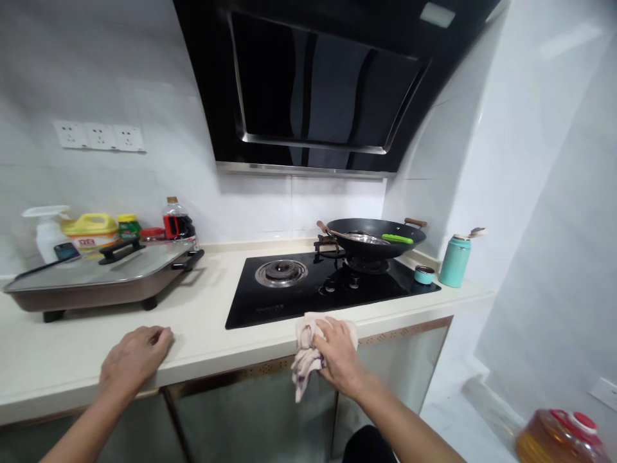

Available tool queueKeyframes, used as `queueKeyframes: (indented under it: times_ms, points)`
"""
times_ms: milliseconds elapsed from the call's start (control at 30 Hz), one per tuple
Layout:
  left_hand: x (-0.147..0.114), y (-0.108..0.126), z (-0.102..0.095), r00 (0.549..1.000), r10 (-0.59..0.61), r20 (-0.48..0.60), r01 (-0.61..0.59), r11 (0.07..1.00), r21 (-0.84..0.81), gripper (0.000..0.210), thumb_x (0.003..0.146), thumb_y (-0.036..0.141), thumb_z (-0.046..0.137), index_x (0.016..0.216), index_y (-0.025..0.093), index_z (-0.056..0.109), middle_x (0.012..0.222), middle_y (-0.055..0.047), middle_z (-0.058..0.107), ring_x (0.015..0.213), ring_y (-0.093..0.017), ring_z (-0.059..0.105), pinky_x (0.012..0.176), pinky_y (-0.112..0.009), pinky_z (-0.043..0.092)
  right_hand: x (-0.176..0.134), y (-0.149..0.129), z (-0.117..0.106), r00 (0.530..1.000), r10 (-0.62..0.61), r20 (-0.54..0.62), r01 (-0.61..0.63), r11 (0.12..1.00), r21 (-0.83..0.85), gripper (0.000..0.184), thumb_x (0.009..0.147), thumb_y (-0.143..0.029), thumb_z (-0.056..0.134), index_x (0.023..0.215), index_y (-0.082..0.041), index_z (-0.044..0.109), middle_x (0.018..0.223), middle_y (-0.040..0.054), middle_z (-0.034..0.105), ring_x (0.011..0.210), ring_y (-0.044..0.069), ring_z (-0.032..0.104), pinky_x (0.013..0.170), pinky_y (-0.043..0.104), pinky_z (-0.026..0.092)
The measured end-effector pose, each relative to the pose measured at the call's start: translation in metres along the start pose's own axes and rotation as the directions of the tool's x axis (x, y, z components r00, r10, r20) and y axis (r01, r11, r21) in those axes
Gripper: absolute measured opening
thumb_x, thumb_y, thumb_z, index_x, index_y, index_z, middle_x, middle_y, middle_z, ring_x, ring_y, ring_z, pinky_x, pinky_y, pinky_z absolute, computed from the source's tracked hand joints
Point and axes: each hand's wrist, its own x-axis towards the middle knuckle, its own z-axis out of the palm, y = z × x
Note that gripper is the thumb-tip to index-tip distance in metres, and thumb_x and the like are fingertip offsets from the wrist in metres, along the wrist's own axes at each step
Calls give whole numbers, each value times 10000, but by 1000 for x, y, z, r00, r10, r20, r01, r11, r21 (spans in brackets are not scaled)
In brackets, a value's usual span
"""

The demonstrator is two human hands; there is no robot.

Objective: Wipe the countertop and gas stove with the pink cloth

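My right hand (340,354) is closed on a pale, stained cloth (304,357) at the counter's front edge, just before the stove. Part of the cloth lies on the counter top, and a crumpled end hangs down over the edge. Resting on the counter at the left, my left hand (135,357) has its fingers curled in, with nothing seen in them. Behind the cloth is the black gas stove (284,302), whose left burner (281,272) is bare. A black wok (385,247) with wooden handles sits over the right burner, holding a bright green-handled utensil (398,238).
An electric pan (96,292) with a glass lid stands on the left counter before several bottles. A turquoise flask (456,262) and its cup (424,275) are right of the stove. The range hood (318,90) overhangs it. An oil jug (562,437) stands low at right.
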Motion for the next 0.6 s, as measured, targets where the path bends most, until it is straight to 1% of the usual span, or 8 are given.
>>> queueKeyframes:
  times_ms: [100, 167, 233, 333, 400, 433, 500, 600]
  points:
    - [1, -5, 3, 998, 59, 30, -57, 997, -54, 313, 957, 391, 501, 941, 292, 797, 1168, 24, 794, 1067, -228, 691, 829, -267, 488, 33, -8, -8, 995, 49, -83, -31, 979, 202, 387, 723, -168, 704, 1092, -257, 628, 1355, 69, 604, 1217, 277, 534, 1025, 428, 433]
    - [1, -5, 3, 999, 34, 27, -32, 997, -66, 325, 957, 392, 483, 939, 290, 791, 1160, 24, 792, 1087, -240, 690, 856, -289, 501, 59, -4, -17, 983, 80, -164, -42, 973, 225, 373, 745, -182, 706, 1103, -261, 637, 1399, 81, 585, 1248, 285, 523, 1034, 430, 428]
    - [-1, -3, 1, 1000, 5, 24, -3, 998, -68, 333, 960, 387, 464, 922, 296, 781, 1144, 43, 791, 1103, -236, 684, 869, -295, 507, 82, 2, -24, 985, 72, -156, -43, 983, 180, 428, 757, -224, 747, 1171, -273, 652, 1526, 98, 509, 1363, 325, 454, 1112, 489, 377]
    - [-3, -1, 0, 1000, -11, 22, 13, 996, -85, 324, 940, 379, 468, 887, 292, 776, 1107, 46, 793, 1081, -237, 686, 864, -304, 513, 101, 15, -21, 986, 119, 117, -135, 981, 137, 625, 755, -365, 824, 1342, -287, 624, 1666, 113, 377, 1517, 376, 305, 1206, 589, 272]
    - [-5, -3, 1, 1000, 30, 5, -30, 993, -118, 340, 925, 388, 466, 882, 264, 780, 1092, 3, 796, 1066, -251, 690, 875, -320, 515, 98, 26, -13, 936, 131, 326, -192, 968, 164, 766, 777, -497, 814, 1467, -278, 561, 1685, 132, 363, 1560, 381, 262, 1239, 613, 227]
    - [-5, -4, 3, 998, 62, -5, -62, 989, -137, 356, 918, 398, 462, 883, 247, 782, 1086, -25, 796, 1065, -260, 690, 888, -331, 515, 93, 33, -10, 919, 122, 374, -207, 959, 196, 783, 810, -542, 775, 1503, -267, 538, 1674, 138, 387, 1561, 369, 281, 1251, 602, 225]
    - [-5, -9, 6, 994, 110, -26, -113, 979, -167, 379, 902, 423, 461, 889, 225, 784, 1086, -64, 794, 1082, -280, 684, 914, -351, 513, 80, 52, -9, 938, 128, 322, -220, 938, 268, 671, 909, -564, 643, 1493, -242, 562, 1610, 138, 488, 1508, 322, 404, 1253, 537, 283]
    - [-4, -13, 7, 993, 118, -21, -120, 976, -181, 373, 866, 441, 475, 878, 239, 788, 1084, -66, 786, 1098, -307, 682, 916, -370, 522, 62, 90, -22, 951, 295, 92, -309, 926, 219, 496, 1015, -530, 410, 1318, -251, 687, 1420, 100, 659, 1306, 243, 607, 1143, 402, 452]
